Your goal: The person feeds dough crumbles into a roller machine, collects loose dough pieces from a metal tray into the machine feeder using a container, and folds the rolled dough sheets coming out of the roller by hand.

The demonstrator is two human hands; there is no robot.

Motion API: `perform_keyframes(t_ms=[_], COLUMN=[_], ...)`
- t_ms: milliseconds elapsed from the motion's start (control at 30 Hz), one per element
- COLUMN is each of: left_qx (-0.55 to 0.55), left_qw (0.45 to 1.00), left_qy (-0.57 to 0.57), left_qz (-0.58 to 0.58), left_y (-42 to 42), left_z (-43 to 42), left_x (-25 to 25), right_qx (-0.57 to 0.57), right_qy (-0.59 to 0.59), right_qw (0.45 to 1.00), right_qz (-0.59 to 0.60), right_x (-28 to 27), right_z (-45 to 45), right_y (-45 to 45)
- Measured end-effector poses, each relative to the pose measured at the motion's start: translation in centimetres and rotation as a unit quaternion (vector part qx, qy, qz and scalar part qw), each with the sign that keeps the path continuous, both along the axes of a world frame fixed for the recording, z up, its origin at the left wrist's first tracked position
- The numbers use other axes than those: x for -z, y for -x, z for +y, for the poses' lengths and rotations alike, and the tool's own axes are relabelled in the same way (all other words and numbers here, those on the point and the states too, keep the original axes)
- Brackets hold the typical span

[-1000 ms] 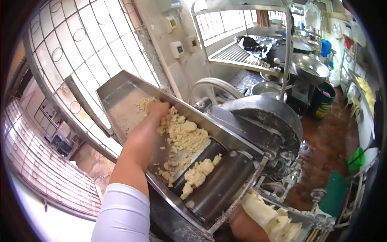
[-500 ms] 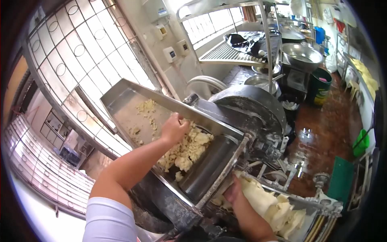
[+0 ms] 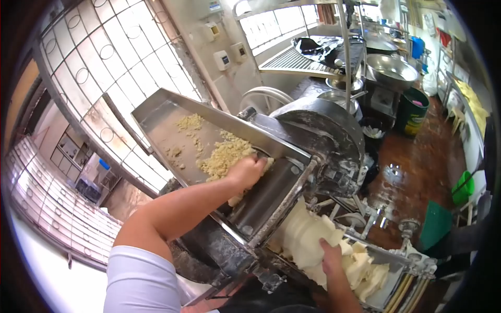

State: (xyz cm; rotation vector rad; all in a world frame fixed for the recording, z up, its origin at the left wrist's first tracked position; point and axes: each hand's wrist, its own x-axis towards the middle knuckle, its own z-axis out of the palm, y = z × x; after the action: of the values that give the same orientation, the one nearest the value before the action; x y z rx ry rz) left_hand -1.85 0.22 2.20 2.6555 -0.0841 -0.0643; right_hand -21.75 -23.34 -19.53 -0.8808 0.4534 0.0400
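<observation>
A dark housing (image 3: 323,125) and a window grille (image 3: 107,52) flanked the metal tray (image 3: 159,112). The left hand (image 3: 249,171), fingers curled together, had moved down the crumbly dough (image 3: 224,156) to the roller (image 3: 269,198); the right hand (image 3: 331,259), its grip unclear, had shifted along the dough sheet (image 3: 308,229) below.

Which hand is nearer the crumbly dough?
Left. The left hand is on the crumbly dough in the hopper; the right hand is outside it, at the dough sheet below.
</observation>
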Motion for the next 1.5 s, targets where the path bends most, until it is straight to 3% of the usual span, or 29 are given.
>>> perform_keyframes(t_ms=[100, 133, 200, 267, 333, 367, 400, 433, 467, 567, 633, 667, 700, 733, 767, 833, 900, 967, 1000, 1067, 1133, 1200, 1233, 1267, 1333, 1367, 1400, 1433, 1500], left_qx=[-0.033, 0.010, -0.032, -0.062, -0.049, 0.035, 0.047, 0.051, -0.021, 0.039, 0.023, 0.151, 0.269, 0.055, -0.161, -0.175, -0.108, -0.165, -0.208, -0.181, -0.122, -0.067, -0.038, -0.084, -0.162, -0.201, -0.130, -0.109, -0.057], left_qw=[0.995, 0.992, 0.965, 0.915, 0.872, 0.880, 0.903, 0.916, 0.932, 0.942, 0.950, 0.950, 0.882, 0.938, 0.946, 0.880, 0.861, 0.881, 0.893, 0.909, 0.913, 0.981, 0.982, 0.976, 0.928, 0.893, 0.950, 0.966, 0.989], left_qy=[0.002, -0.114, -0.258, -0.392, -0.458, -0.420, -0.336, -0.249, -0.112, -0.151, -0.151, -0.264, -0.359, -0.327, -0.280, -0.440, -0.484, -0.392, -0.309, -0.186, -0.072, -0.149, -0.179, -0.191, -0.281, -0.325, -0.231, -0.178, -0.097], left_qz=[0.096, -0.050, -0.043, 0.068, 0.165, 0.218, 0.262, 0.310, 0.343, 0.298, 0.273, 0.066, -0.144, -0.095, -0.042, 0.037, 0.117, 0.208, 0.254, 0.325, 0.382, 0.103, -0.044, -0.066, -0.185, -0.236, -0.167, -0.155, -0.097], left_y=[1.0, -1.5, -3.5, -2.1, -3.0, -4.8, -5.0, -5.2, -4.2, -1.0, -3.0, -6.5, -9.8, -8.9, -7.8, -9.7, -11.8, -10.8, -9.6, -7.4, -6.1, -9.1, -10.5, -10.6, -14.4, -15.6, -14.5, -13.5, -10.5], left_z=[-0.7, 2.3, 6.2, 8.1, 13.6, 17.1, 17.8, 18.4, 16.4, 10.3, 11.3, 16.2, 20.9, 20.1, 19.0, 24.7, 28.3, 23.4, 20.5, 16.7, 14.7, 17.4, 18.1, 17.0, 17.8, 17.6, 15.0, 12.9, 9.2], left_x=[-5.2, -3.5, -5.9, -10.2, -9.1, -6.3, -4.7, -3.1, -2.3, -4.6, -4.2, -2.5, -1.3, -4.6, -8.0, -9.0, -7.0, -7.8, -8.2, -8.1, -7.6, -4.6, -3.7, -5.1, 0.7, 3.2, 2.2, 2.2, 1.8], right_qx=[0.007, 0.010, 0.013, 0.022, 0.042, 0.035, 0.029, 0.024, 0.038, -0.011, -0.026, 0.012, -0.027, -0.066, -0.104, -0.031, 0.043, 0.112, 0.061, 0.097, 0.093, 0.112, 0.096, 0.041, -0.135, -0.208, -0.221, -0.230, -0.170], right_qy=[0.082, 0.106, 0.134, 0.156, 0.174, 0.197, 0.218, 0.239, 0.248, 0.415, 0.391, 0.394, 0.513, 0.560, 0.605, 0.637, 0.621, 0.556, 0.542, 0.612, 0.586, 0.491, 0.420, 0.320, 0.084, -0.081, -0.202, -0.323, -0.408], right_qw=[0.996, 0.993, 0.986, 0.980, 0.977, 0.972, 0.967, 0.961, 0.957, 0.903, 0.907, 0.906, 0.838, 0.801, 0.761, 0.754, 0.775, 0.818, 0.827, 0.784, 0.805, 0.861, 0.898, 0.945, 0.987, 0.972, 0.949, 0.911, 0.896], right_qz=[0.036, 0.056, 0.102, 0.121, 0.116, 0.122, 0.129, 0.136, 0.143, 0.110, 0.154, 0.154, 0.185, 0.198, 0.211, 0.155, 0.114, 0.092, 0.135, 0.040, -0.006, -0.068, -0.093, -0.057, 0.028, 0.077, 0.097, 0.118, 0.046], right_x=[1.4, 1.8, 2.8, 3.0, 2.6, 3.1, 3.8, 4.0, 3.1, 2.8, 4.6, 3.8, 7.8, 8.9, 9.0, 8.9, 9.1, 8.8, 5.8, 4.4, 3.5, 3.2, 3.0, 2.9, -0.3, -0.6, 0.1, 0.4, -2.3], right_z=[-2.2, -3.1, -5.2, -6.5, -7.5, -8.3, -9.1, -9.4, -9.5, -11.7, -13.8, -14.1, -17.0, -18.7, -19.7, -20.4, -19.6, -18.5, -16.8, -13.6, -10.3, -6.2, -3.8, -1.6, 3.0, 5.2, 7.2, 9.1, 11.8], right_y=[1.7, 2.3, 3.5, 4.7, 5.9, 6.3, 6.8, 7.2, 7.4, 8.5, 9.3, 9.6, 10.7, 11.1, 11.5, 12.5, 12.4, 11.7, 10.1, 7.5, 3.9, -0.1, -1.8, -2.9, -5.1, -6.1, -7.5, -8.5, -10.5])
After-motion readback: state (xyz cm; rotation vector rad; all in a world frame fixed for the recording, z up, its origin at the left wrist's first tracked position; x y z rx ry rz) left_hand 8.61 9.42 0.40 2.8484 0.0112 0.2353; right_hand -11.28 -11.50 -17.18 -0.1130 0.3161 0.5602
